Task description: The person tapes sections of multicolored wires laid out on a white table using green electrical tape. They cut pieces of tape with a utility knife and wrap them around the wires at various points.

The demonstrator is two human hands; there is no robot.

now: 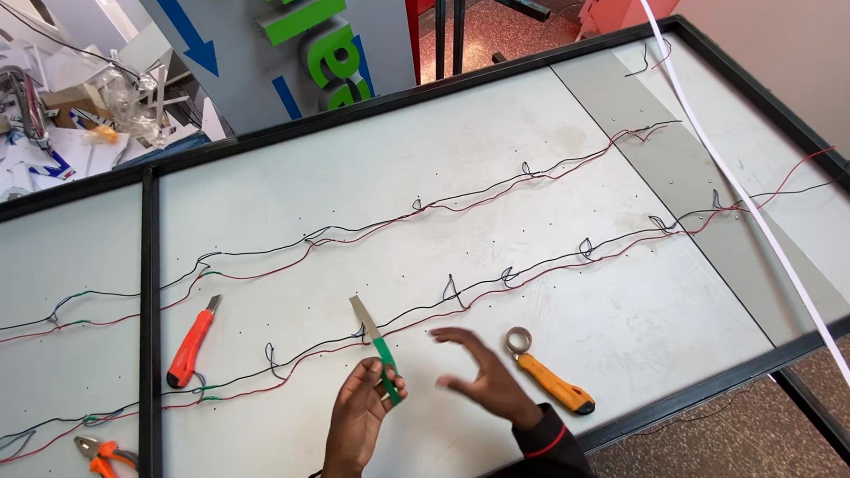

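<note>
Left hand [360, 413] at near edge, fingers pinched on green-handled utility knife [378, 348], blade pointing far-left and up, tip just over red and black wires [460, 303]. Right hand [488, 380] just right of it, dark sleeve with red trim, fingers spread and curled, holding nothing, hovering above white panel [447, 164]. Orange-yellow utility knife [550, 380] flat on panel, just right of right hand, small tape roll [517, 341] touching its far end. Red-orange utility knife [192, 344] lying well left of left hand, near black frame bar [147, 303] dividing panels. Orange pliers [100, 454] at near-left corner on neighbouring panel, beside wires. Two runs of paired wires crossing panel diagonally from near-left to far-right, knotted at intervals. White strip [751, 205] slanting across right end of panel, over frame edge. Beyond far edge, grey sign board with green letters and blue arrow [291, 32]; cluttered white scraps [58, 108] far-left. Speckled brown floor [721, 462] near-right.
</note>
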